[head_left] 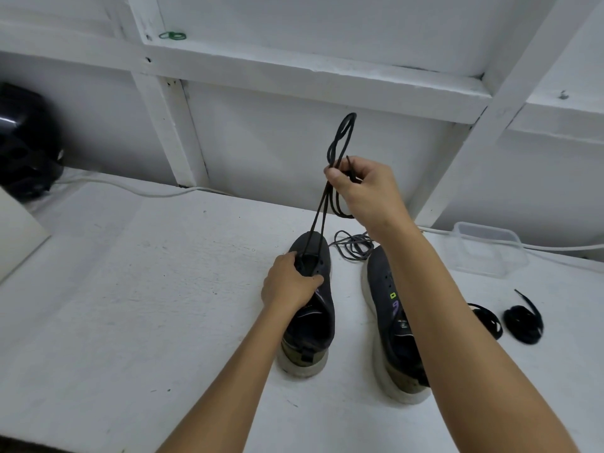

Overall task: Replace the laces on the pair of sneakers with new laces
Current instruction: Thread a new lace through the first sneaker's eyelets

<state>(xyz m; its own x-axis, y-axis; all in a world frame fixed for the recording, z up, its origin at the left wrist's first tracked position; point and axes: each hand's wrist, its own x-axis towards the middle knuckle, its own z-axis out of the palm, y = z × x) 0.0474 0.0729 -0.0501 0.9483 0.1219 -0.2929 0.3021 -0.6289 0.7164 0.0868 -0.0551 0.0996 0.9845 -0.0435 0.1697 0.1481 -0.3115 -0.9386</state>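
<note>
The right hand's (362, 191) grip pinches the dark lace (322, 204) taut above the left sneaker (310, 308), which the left hand (289, 282) clasps.

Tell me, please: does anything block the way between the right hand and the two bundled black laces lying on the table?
Nothing visible blocks it. The right hand holds the dark lace above the left sneaker. The bundled laces lie right of the right sneaker, on bare table, partly behind the forearm.

The right forearm (441, 322) covers much of the right sneaker (389, 322) and part of a black lace bundle (487, 318) just beside it. Left of that sneaker, the left hand (291, 282) hides the other sneaker's (310, 322) eyelets. Far left, a dark round object (26, 142) is cut by the edge, its kind unclear.
</note>
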